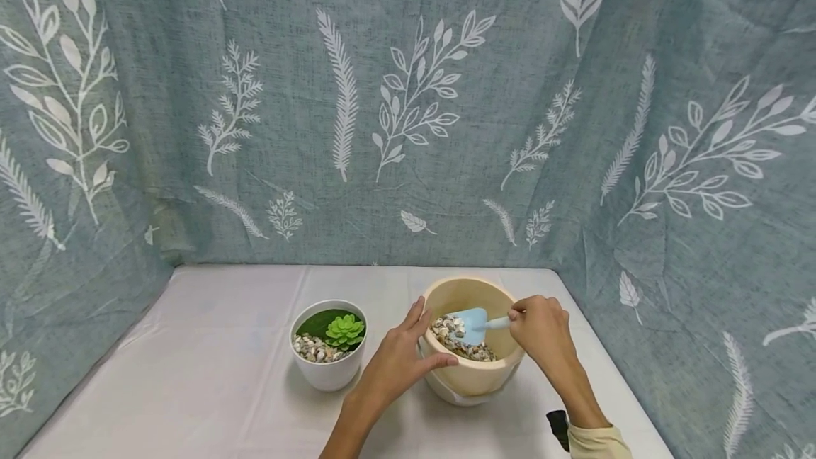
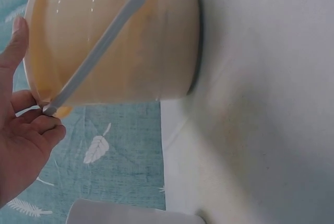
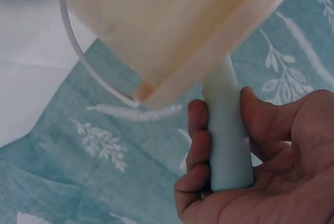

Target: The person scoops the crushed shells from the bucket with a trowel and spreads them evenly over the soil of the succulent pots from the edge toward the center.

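A cream bucket [image 1: 468, 376] stands toward the right of the table with small mixed pebbles [image 1: 477, 353] in it. My left hand [image 1: 397, 361] grips its left rim, thumb along the front and fingers by the handle joint. The bucket's grey bail handle [image 2: 99, 51] hangs down across its side in the left wrist view. In my right hand [image 1: 545, 331] is the grip [image 3: 228, 135] of a light blue toy shovel, fingers and thumb wrapped round it. Inside the bucket, the shovel's blade [image 1: 473, 323] lies tilted among the pebbles, with some pale stones at its tip.
Left of the bucket stands a white pot [image 1: 328, 376] holding a green succulent [image 1: 345, 332] and pebbles. A white cloth [image 1: 210, 367] covers the table. Blue-green leaf-print curtains [image 1: 287, 126] close off the back and both sides.
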Tool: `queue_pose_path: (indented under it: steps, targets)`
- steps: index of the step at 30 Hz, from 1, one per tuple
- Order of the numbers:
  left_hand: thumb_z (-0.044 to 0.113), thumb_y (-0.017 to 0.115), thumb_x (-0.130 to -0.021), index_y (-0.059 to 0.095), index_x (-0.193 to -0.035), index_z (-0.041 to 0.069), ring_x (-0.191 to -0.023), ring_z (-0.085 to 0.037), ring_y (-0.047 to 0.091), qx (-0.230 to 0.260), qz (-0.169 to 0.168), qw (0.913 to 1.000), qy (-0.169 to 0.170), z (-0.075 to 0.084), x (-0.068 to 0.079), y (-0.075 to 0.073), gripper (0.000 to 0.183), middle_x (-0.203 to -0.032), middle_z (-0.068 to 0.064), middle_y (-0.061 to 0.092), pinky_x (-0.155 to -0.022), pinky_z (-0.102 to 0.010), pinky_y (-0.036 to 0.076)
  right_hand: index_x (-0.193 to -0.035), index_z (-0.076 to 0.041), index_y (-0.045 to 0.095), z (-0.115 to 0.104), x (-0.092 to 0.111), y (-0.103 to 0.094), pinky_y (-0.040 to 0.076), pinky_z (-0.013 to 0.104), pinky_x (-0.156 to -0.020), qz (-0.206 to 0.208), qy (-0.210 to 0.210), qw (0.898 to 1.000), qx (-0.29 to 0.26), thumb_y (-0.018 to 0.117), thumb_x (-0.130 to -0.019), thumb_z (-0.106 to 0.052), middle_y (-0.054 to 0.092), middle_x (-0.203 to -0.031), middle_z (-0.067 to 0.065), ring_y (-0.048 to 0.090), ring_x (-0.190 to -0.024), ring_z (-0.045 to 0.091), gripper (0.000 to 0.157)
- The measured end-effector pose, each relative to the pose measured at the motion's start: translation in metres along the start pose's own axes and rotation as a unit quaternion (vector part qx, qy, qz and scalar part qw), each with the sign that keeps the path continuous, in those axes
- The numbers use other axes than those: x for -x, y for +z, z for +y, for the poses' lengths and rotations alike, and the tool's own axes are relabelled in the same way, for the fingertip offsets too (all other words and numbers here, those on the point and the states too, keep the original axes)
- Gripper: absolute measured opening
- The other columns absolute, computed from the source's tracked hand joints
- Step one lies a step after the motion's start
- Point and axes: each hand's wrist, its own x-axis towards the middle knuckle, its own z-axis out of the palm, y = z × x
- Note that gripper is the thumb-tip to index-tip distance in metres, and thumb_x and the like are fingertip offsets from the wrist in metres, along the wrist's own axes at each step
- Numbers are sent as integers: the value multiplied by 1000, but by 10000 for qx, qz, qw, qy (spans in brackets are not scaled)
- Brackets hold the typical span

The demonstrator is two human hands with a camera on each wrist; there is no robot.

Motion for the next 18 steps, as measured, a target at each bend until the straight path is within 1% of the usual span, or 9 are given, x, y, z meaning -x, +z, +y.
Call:
queue_pose_path:
  steps: [2,5,8,10,12,15,18]
  targets:
    - [61,76,-86,49,-155,2,-140,-48,55,59,-17,10000,-55,0,0,0,95,-171,-21,30,-110,-57,52,-95,3,83,1,1,-5,47,53,-76,-44,66,9999,-77,70,-91,-6,80,-90,20,61,-78,33,16]
    - [61,75,-86,46,-157,3,-141,-48,53,191,-10,9997,-158,-2,2,-1,96,-172,-19,27,-112,-58,50,-96,4,83,-2,1,-11,49,50,-74,-46,52,9999,-131,70,-92,-6,80,-91,20,64,-77,33,17]
    - [62,74,-88,41,-160,4,-145,-47,50,282,9,9994,-207,-4,5,-2,99,-174,-17,23,-114,-58,48,-96,5,82,-7,1,-20,51,42,-64,-65,-23,9998,-176,70,-92,-5,80,-92,22,67,-74,29,17]
    - [63,72,-88,37,-162,3,-148,-46,46,277,28,9994,-192,-5,7,-2,101,-174,-17,22,-117,-57,46,-98,6,82,-10,3,-27,49,36,-59,-111,-27,9997,-217,69,-93,-5,80,-94,24,67,-70,25,18]
    - [64,71,-89,34,-163,2,-152,-43,41,187,56,9997,-137,-6,8,-4,103,-174,-17,22,-119,-56,44,-101,6,81,-15,4,-34,45,31,-56,-173,-20,9995,-260,68,-94,-6,79,-96,25,64,-68,22,19]
    - [61,74,-88,34,-163,1,-156,-40,37,23,316,9994,-105,-8,14,-11,103,-173,-18,27,-122,-53,41,-105,5,81,-25,5,-41,39,29,-53,-216,27,9993,-314,67,-96,-8,79,-97,24,57,-63,20,21]
    - [51,77,-90,36,-161,0,-156,-40,37,-125,737,9971,-120,-15,21,-22,98,-170,-21,32,-120,-54,42,-106,4,81,-38,4,-42,35,29,-53,-166,-76,9991,-382,67,-96,-9,79,-93,21,51,-60,19,21]
